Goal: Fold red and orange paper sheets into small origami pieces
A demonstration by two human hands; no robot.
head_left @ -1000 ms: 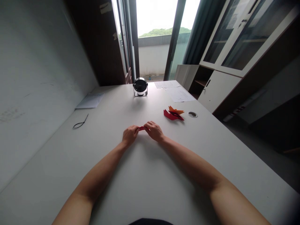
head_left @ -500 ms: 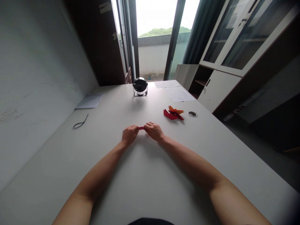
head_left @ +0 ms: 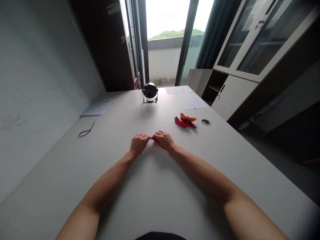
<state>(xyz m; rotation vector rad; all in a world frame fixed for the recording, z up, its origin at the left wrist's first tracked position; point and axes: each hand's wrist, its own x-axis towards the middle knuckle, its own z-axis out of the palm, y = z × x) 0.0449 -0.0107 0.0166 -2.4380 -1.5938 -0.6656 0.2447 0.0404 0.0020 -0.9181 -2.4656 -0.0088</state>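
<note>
Between my hands is a small piece of folded red paper (head_left: pixel 151 137), mostly covered by the fingers. My left hand (head_left: pixel 139 143) pinches it from the left, with its fingers curled. From the other side my right hand (head_left: pixel 163 140) grips it, fingers bent over the top. Both hands are close together, low over the white table (head_left: pixel 155 193). Beyond my right hand lie folded paper figures, a red one (head_left: pixel 182 123) and an orange one (head_left: pixel 188 118), touching each other.
A round metal-framed device on a stand (head_left: pixel 150 92) is at the table's far side. Paper sheets lie at the back left (head_left: pixel 96 107) and back right (head_left: pixel 192 100). A black cable tie (head_left: pixel 85 133) is on the left; a round cable hole (head_left: pixel 206 122) is on the right.
The fingers of both hands have drawn slightly closer, so less of the red paper shows between them. The other things on the table stay in place.
</note>
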